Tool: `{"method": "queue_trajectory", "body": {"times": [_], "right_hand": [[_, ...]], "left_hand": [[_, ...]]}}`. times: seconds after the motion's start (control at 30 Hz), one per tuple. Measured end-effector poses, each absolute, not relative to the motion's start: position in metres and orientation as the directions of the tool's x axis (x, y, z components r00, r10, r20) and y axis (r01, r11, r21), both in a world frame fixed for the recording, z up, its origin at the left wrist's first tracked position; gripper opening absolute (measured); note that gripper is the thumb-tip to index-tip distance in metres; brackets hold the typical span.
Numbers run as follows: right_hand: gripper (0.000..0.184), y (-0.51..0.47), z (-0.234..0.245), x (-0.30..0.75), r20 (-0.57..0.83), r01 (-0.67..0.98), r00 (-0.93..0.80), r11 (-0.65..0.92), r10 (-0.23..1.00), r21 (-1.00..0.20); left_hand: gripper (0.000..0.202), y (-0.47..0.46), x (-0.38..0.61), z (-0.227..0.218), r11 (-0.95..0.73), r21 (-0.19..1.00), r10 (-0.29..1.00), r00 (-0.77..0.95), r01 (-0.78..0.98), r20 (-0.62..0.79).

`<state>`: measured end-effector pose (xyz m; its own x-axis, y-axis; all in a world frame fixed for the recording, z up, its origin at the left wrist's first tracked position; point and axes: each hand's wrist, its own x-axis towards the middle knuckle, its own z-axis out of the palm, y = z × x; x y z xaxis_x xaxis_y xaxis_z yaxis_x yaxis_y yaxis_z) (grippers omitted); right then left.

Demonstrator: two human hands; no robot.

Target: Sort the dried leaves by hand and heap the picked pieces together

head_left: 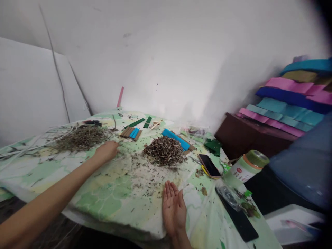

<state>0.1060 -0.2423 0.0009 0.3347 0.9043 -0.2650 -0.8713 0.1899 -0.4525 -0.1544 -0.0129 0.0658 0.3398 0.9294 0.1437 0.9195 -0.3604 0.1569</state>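
My left hand (107, 152) reaches across the table with its fingers curled together, low over the cloth. What it may be pinching is too small to make out. It is between a heap of thin dry stems (81, 138) and a row of brown and blue rolled strips (131, 132). Palm up and fingers stretched out, my right hand (174, 209) is empty near the front edge. Beyond it lies a pile of dark, shredded dried plant bits (164, 151), with a bright blue strip (176, 139) behind the pile.
Crumbs litter the green-patterned tablecloth (103, 197). To the right are a phone (209, 166), yellow-handled scissors (204, 171), a green-lidded jar (245, 169) and a black flat object (237, 214). Green strips (136, 123) lie farther back. Colourful folded material (287, 107) is stacked on a brown box (254, 133).
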Motion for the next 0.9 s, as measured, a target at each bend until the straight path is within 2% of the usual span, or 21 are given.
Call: {"method": "queue_trajectory", "body": {"times": [0.17, 0.33, 0.57, 0.73, 0.9], "right_hand": [[0.038, -0.24, -0.004, 0.106, -0.257, -0.864, 0.356, 0.212, 0.899, -0.457], [0.041, -0.24, -0.008, 0.106, -0.253, -0.863, 0.367, 0.225, 0.895, -0.453], [0.039, -0.239, -0.012, 0.106, -0.237, -0.858, 0.369, 0.231, 0.899, -0.459], [0.038, -0.239, -0.011, 0.107, -0.247, -0.873, 0.342, 0.21, 0.907, -0.44], [0.034, -0.223, 0.003, 0.108, -0.242, -0.836, 0.31, 0.143, 0.919, -0.53]], "left_hand": [[0.038, -0.02, -0.039, 0.074, -0.577, 0.184, 0.814, 0.541, 0.796, 0.212], [0.041, -0.02, 0.037, 0.054, -0.575, 0.22, 0.817, 0.536, 0.788, 0.213], [0.031, -0.009, 0.043, 0.041, -0.576, 0.262, 0.818, 0.54, 0.775, 0.199], [0.027, 0.004, 0.032, 0.061, -0.619, 0.316, 0.785, 0.577, 0.719, 0.225], [0.023, 0.018, 0.019, 0.082, -0.611, 0.393, 0.787, 0.579, 0.687, 0.212]]}}
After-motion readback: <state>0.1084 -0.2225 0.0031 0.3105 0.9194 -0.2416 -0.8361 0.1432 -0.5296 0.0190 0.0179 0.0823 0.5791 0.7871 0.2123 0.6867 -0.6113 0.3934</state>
